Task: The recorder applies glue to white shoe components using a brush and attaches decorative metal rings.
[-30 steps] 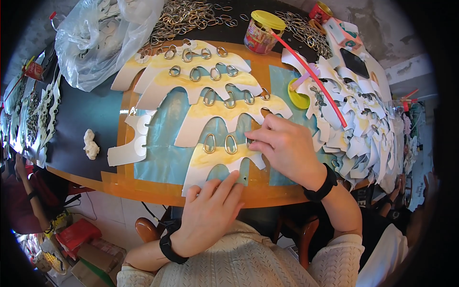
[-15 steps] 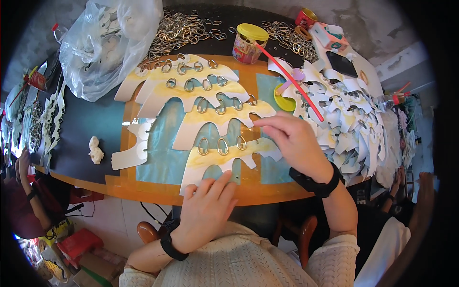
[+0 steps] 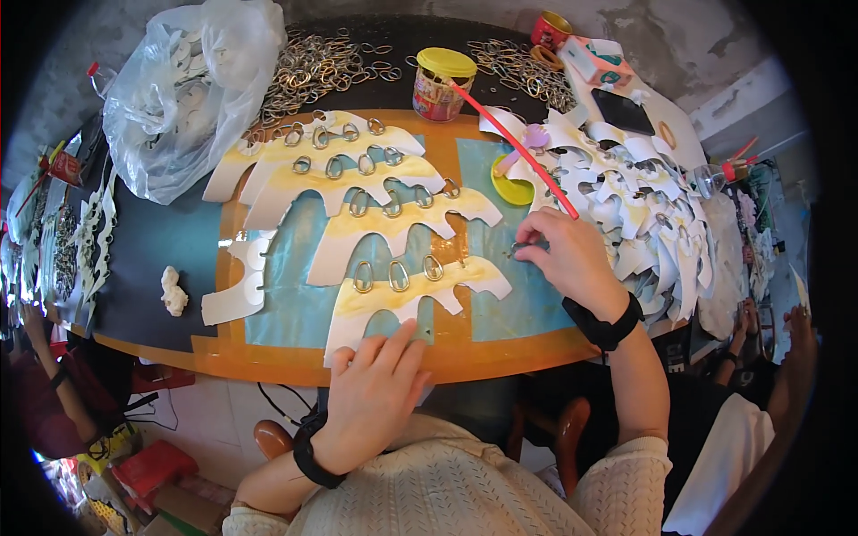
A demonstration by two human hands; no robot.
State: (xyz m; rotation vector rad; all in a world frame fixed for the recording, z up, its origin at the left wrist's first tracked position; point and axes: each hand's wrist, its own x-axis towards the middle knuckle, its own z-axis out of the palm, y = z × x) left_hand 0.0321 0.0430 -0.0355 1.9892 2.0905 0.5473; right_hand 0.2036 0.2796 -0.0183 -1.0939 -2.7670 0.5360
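Observation:
Scalloped white strips smeared with yellow lie in overlapping steps on the table. On the nearest strip (image 3: 407,298), three oval metal rings (image 3: 398,275) sit in a row, leaving its right end without one. The second strip (image 3: 465,207) behind it carries several rings. My left hand (image 3: 375,384) rests with stretched fingers at the lower edge of the nearest strip, holding nothing. To the right of the strips, my right hand (image 3: 567,259) pinches a small dark metal ring (image 3: 517,247), partly hidden by the fingertips.
Heaps of metal rings (image 3: 326,67) lie at the back. A yellow-lidded tub (image 3: 442,85) stands behind the strips, a red stick (image 3: 527,159) leaning from it. White strips (image 3: 635,196) pile up at right. A clear plastic bag (image 3: 179,125) sits left, and a crumpled white lump (image 3: 173,291) lies nearer.
My right hand has moved from the right end of the second strip to the blue surface beside it; a ring now shows at its fingertips. My left hand stays on the nearest strip.

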